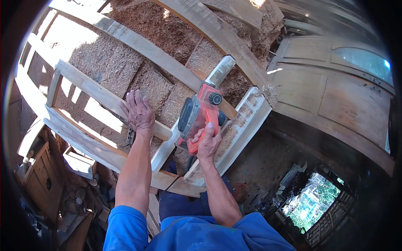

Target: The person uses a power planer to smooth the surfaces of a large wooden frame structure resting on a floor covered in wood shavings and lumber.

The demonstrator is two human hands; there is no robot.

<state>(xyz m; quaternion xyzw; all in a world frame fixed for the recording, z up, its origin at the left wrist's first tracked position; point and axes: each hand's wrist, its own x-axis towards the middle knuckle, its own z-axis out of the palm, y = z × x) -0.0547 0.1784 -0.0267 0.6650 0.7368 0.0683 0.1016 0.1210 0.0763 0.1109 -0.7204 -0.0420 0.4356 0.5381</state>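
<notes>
Our right hand grips the red planer on the pale board, right of our left hand, fingers spread on a rail. We'd best hold the sole flat (cord clear).

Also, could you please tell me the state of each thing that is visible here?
Red planer: over a pale board; running or off, cannot tell
Right hand: closed on the planer
Left hand: open, laid on a wooden rail
Black cord: slack, curved
Shavings: loose, scattered
Paneled door: glass pane in place
</notes>
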